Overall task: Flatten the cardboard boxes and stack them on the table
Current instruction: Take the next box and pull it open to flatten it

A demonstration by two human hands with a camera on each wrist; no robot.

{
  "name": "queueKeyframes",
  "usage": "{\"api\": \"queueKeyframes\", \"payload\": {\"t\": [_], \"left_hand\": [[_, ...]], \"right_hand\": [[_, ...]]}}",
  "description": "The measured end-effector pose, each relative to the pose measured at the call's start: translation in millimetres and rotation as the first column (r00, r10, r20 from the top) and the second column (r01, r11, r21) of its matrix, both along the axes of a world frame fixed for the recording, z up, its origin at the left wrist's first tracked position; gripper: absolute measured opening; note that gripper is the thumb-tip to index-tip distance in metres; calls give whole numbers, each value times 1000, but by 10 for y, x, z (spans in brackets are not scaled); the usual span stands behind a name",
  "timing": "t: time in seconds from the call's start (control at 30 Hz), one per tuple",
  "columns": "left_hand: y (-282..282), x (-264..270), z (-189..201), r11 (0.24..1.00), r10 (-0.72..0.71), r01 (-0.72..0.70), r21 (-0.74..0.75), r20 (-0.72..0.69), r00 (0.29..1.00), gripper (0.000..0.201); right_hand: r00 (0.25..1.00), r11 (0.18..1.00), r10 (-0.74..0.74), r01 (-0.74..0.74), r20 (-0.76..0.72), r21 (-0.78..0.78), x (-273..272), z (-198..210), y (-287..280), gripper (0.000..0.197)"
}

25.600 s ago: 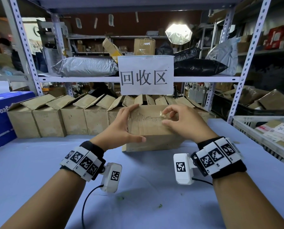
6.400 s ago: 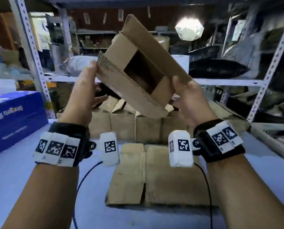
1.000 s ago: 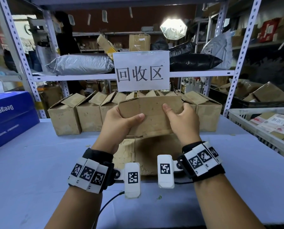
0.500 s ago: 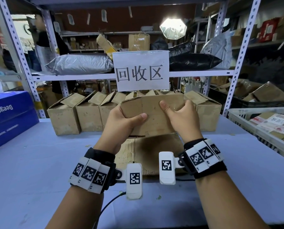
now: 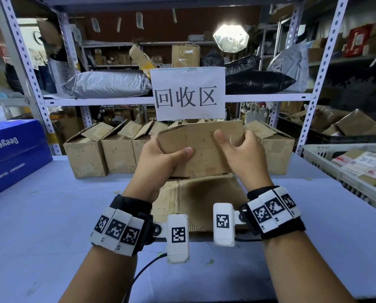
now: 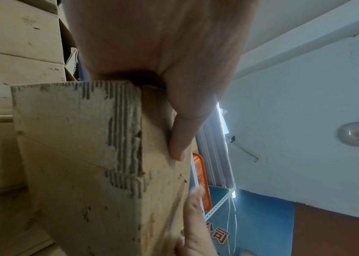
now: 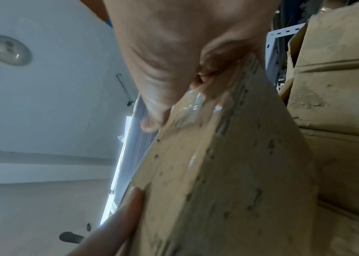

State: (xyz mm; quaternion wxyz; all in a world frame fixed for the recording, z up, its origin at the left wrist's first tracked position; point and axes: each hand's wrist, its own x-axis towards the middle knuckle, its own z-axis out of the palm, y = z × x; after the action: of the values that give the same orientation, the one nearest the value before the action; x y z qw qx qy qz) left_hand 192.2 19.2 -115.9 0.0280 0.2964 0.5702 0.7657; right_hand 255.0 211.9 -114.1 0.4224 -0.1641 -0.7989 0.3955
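Above flattened cardboard (image 5: 206, 193) — box (image 5: 204, 149) | left hand (image 5: 161, 165) grips left end | right hand (image 5: 244, 158) clasps right end

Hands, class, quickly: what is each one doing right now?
Left hand: grips the left end of the box, thumb across its front.
Right hand: holds the box's right end, thumb on its front, fingers hidden behind.

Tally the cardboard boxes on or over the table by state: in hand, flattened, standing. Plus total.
Held box, in left hand and right hand: 1
Flattened box on the table: 1
Standing boxes in view: 4; any behind the held one are hidden
Total: 6
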Motion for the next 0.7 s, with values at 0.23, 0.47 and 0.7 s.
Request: {"api": "queueKeyframes", "payload": {"t": [0.23,0.47,0.7], "left_hand": [[-28,40,-15,1000,-14,14,3,23,1000,45],[-37,44,-10,999,32,-32,-10,5,999,36],[-10,49,0,999,42,-42,-7,1,999,33]], "right_hand": [[997,997,-63,66,-48,51,21,11,-24,60],[984,971,-173,176,-32,164,36,0,-31,43],[994,993,-96,100,-55,69,46,-6,-19,46]]}}
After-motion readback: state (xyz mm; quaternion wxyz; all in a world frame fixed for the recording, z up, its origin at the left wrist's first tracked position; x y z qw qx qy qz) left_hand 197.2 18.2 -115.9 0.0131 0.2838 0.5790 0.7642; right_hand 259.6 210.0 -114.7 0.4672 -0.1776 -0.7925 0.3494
